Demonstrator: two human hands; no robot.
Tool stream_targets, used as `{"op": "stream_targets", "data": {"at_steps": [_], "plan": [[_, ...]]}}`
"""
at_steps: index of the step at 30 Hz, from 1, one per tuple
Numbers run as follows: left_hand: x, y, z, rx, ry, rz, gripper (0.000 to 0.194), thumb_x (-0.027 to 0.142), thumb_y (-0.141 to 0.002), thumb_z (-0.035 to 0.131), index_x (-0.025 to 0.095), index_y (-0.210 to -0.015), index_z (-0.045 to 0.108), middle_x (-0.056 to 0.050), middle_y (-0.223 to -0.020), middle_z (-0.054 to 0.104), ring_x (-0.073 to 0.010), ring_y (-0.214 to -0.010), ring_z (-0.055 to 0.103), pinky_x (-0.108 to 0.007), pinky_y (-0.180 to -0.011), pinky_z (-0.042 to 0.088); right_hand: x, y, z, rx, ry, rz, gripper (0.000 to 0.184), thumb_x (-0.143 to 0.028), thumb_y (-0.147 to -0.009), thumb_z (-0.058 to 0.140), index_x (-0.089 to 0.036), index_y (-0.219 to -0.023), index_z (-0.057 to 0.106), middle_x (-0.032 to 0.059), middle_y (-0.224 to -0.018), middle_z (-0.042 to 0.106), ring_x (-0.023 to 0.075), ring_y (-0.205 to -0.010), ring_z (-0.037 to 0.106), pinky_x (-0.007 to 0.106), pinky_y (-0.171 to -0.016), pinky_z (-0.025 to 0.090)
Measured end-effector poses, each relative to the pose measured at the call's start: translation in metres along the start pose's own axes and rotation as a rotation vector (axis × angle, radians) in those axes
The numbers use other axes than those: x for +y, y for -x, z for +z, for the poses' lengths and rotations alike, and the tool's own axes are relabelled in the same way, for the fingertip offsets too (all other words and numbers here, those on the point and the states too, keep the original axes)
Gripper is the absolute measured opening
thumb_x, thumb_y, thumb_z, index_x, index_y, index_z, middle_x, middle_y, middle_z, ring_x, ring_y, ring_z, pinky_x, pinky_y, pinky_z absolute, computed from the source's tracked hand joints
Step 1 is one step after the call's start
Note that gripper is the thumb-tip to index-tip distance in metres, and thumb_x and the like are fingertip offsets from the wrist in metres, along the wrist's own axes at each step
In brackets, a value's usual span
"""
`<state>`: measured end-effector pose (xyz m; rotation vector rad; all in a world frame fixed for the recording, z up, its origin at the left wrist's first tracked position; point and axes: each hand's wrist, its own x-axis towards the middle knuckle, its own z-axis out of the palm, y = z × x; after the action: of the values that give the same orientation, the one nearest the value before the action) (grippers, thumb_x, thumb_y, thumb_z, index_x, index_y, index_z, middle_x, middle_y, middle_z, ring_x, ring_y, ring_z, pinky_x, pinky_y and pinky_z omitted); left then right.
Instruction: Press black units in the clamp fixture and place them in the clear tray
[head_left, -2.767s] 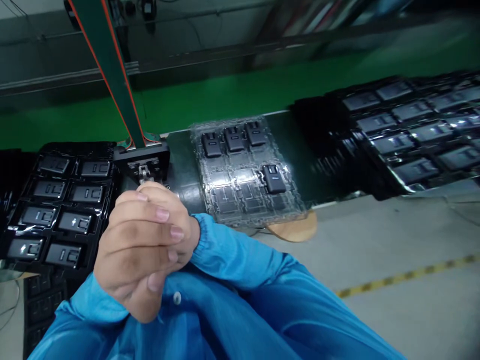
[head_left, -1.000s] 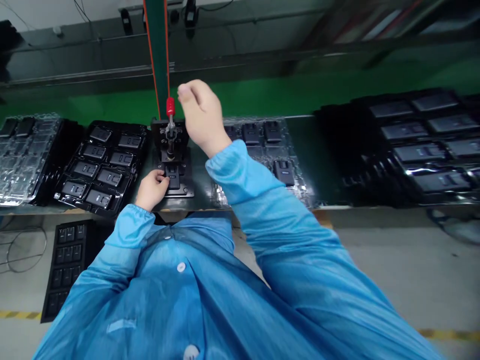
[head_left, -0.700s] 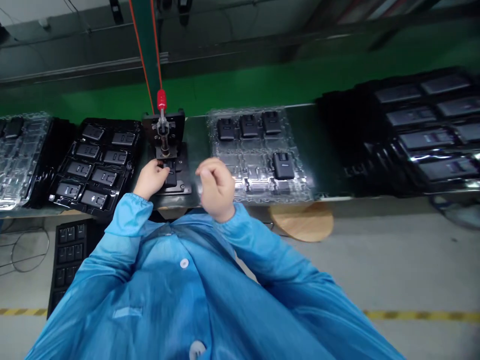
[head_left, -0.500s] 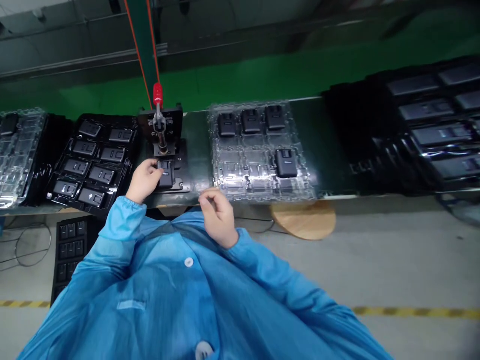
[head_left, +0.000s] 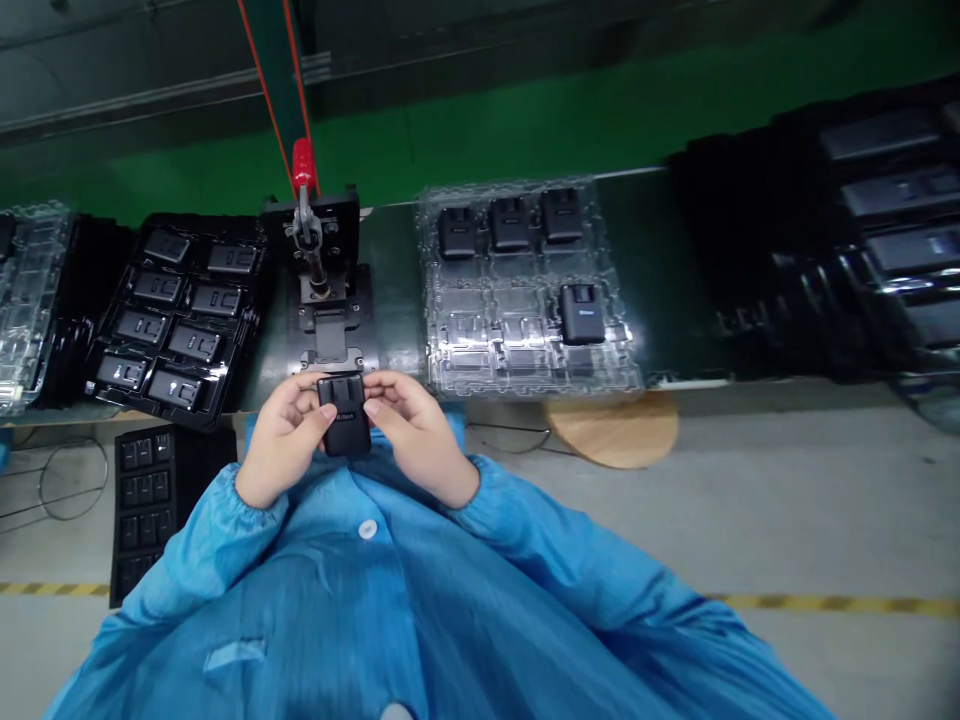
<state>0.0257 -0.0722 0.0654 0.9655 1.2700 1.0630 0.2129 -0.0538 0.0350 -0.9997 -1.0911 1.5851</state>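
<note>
A black battery charger (head_left: 347, 430) with white lettering is held between my two hands, in front of the bench edge. My left hand (head_left: 289, 432) grips its left side, thumb on the front face. Closed on the right side is my right hand (head_left: 412, 428), its thumb also at the face. Just beyond stands a toggle clamp fixture (head_left: 318, 255) with a red handle; its nest (head_left: 330, 335) holds no charger. To the right lies a clear plastic tray (head_left: 491, 375) with several similar black chargers, three along the back row and one at front right.
Left of the fixture, a black tray (head_left: 161, 345) holds several black parts, beside another clear tray (head_left: 34, 310). Stacked black trays (head_left: 757, 260) stand at the right. Below the bench are a round wooden stool top (head_left: 611, 430) and a black tray (head_left: 146, 490).
The charger has come out of the fixture nest toward my body. My right hand has moved left and taken hold of it alongside my left hand. The view has shifted slightly.
</note>
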Motion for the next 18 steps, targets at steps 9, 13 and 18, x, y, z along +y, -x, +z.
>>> {"op": "stream_targets", "data": {"at_steps": [9, 13, 18], "plan": [[0.002, 0.007, 0.010, -0.047, -0.015, 0.017, 0.040, 0.038, -0.093, 0.080, 0.021, -0.125, 0.064, 0.004, -0.073, 0.063, -0.0099, -0.055, 0.058, -0.020, -0.051, 0.049, -0.005, 0.001, -0.002, 0.013, -0.088, 0.049, 0.025, -0.034, -0.091, 0.075, -0.026, -0.114, 0.068, 0.0028, -0.109, 0.072, 0.0182, -0.103, 0.067, 0.036, -0.099, 0.055], [0.003, 0.007, 0.018, -0.065, -0.026, 0.005, 0.040, 0.041, -0.093, 0.080, 0.022, -0.125, 0.063, 0.003, -0.077, 0.064, -0.0108, -0.056, 0.057, -0.021, -0.050, 0.049, -0.009, 0.004, -0.009, 0.026, -0.078, 0.061, 0.024, -0.036, -0.091, 0.076, -0.026, -0.111, 0.067, 0.0019, -0.104, 0.070, 0.0185, -0.099, 0.065, 0.037, -0.096, 0.054], [0.001, 0.004, 0.035, -0.078, -0.068, -0.041, 0.045, 0.043, -0.092, 0.079, 0.022, -0.128, 0.063, 0.005, -0.071, 0.062, -0.0110, -0.054, 0.055, -0.021, -0.050, 0.047, -0.010, 0.015, -0.019, 0.055, -0.102, 0.064, 0.033, -0.041, -0.090, 0.079, -0.026, -0.116, 0.064, 0.0017, -0.104, 0.069, 0.0185, -0.098, 0.065, 0.036, -0.093, 0.054]]}}
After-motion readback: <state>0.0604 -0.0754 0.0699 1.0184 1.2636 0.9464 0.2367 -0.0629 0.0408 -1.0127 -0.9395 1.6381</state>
